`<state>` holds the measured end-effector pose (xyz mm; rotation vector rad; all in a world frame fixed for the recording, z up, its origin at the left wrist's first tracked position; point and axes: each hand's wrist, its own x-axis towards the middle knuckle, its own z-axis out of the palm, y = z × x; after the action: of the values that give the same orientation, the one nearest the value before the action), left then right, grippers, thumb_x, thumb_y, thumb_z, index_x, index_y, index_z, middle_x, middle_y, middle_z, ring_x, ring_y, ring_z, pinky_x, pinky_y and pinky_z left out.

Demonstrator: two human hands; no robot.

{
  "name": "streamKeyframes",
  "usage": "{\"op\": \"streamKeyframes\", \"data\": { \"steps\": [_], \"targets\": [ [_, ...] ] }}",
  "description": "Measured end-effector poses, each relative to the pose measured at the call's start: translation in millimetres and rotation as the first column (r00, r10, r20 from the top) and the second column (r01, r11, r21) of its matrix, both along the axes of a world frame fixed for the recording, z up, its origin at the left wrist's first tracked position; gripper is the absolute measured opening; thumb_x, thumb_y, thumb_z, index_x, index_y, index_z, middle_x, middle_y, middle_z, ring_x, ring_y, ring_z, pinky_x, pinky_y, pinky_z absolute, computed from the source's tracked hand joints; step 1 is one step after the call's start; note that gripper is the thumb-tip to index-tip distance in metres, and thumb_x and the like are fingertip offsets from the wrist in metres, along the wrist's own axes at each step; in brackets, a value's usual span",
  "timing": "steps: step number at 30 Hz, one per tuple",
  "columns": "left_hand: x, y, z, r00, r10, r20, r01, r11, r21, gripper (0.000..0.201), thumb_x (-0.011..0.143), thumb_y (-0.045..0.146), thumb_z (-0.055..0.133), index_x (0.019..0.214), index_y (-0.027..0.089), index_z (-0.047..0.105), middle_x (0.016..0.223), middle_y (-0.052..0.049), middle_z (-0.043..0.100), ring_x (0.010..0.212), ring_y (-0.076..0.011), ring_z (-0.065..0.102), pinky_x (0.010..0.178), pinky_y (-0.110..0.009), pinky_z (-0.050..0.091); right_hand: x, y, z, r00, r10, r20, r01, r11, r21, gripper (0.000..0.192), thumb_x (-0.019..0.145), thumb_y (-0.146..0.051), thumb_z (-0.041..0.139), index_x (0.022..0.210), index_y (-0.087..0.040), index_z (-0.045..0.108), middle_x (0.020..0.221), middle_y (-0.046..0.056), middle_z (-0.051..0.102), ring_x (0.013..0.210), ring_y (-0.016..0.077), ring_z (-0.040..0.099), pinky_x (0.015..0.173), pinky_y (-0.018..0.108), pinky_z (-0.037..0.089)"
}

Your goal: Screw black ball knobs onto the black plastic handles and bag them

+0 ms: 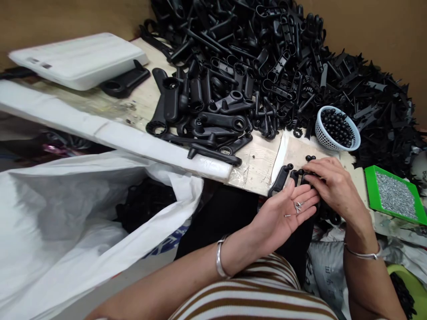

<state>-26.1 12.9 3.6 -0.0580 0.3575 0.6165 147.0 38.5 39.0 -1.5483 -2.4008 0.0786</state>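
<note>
A large white plastic sack point(66, 222) fills the lower left, its mouth open beside the tabletop point(260, 164). Across the top and right of the tabletop lies a big heap of black plastic handles point(253, 66), spilling down toward the front edge. A white tray point(80, 60) rests upside down at the far left, with one black handle tucked against it. A long white strip point(110, 133) runs diagonally along the tabletop's near edge. At the right edge sits a green tray point(395, 195) filled with small silver screws. Just behind the hands stands a small pale blue basket point(336, 129) holding round black knobs.

The left hand point(287, 213) is held open, palm up, just off the front edge of the tabletop, with a few small metal screws point(296, 207) lying loose on the palm. The right hand point(333, 184) is palm down right beside it, its fingertips point(310, 178) pinched on small black parts point(300, 175) lying on the tabletop, next to a short black handle point(280, 180). Each wrist wears a thin silver bangle point(220, 258). A brown and white striped sleeve shows at the bottom.
</note>
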Motion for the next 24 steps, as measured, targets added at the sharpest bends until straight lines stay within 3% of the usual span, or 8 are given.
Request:
{"op": "streamKeyframes", "data": {
  "steps": [8, 14, 24],
  "targets": [
    [-3, 1, -0.3, 1.0, 0.016, 0.009, -0.016, 1.0, 0.024, 0.054, 0.103, 0.037, 0.038, 0.14, -0.001, 0.045, 0.145, -0.023, 0.05, 0.136, -0.0274, 0.048, 0.117, -0.042, 0.032, -8, 14, -3.8, 0.983, 0.085, 0.161, -0.079, 0.996, -0.045, 0.017, 0.095, -0.021, 0.053, 0.088, -0.021, 0.069, 0.081, 0.006, 0.068, 0.085, 0.022, 0.051, 0.077, 0.039, 0.042],
    [-3, 2, -1.2, 1.0, 0.014, 0.025, -0.015, 1.0, 0.022, 0.054, 0.103, 0.04, 0.038, 0.137, 0.0, 0.05, 0.143, -0.023, 0.052, 0.139, -0.0288, 0.044, 0.118, -0.042, 0.03, -10, 21, 0.5, 0.95, 0.225, 0.216, -0.201, 0.971, -0.129, 0.02, 0.095, -0.017, 0.05, 0.082, -0.019, 0.066, 0.081, 0.008, 0.065, 0.088, 0.0229, 0.047, 0.069, 0.036, 0.041],
    [-4, 0, -0.7, 1.0, 0.01, 0.02, -0.011, 0.999, 0.039, 0.059, 0.103, 0.045, 0.035, 0.142, 0.002, 0.046, 0.144, -0.022, 0.051, 0.139, -0.0278, 0.044, 0.119, -0.041, 0.03, -18, 26, 10.8, 0.923, 0.248, 0.294, -0.188, 0.958, -0.216, 0.022, 0.095, -0.015, 0.05, 0.078, -0.018, 0.063, 0.076, 0.007, 0.063, 0.087, 0.0218, 0.05, 0.072, 0.035, 0.043]
  ]
}}
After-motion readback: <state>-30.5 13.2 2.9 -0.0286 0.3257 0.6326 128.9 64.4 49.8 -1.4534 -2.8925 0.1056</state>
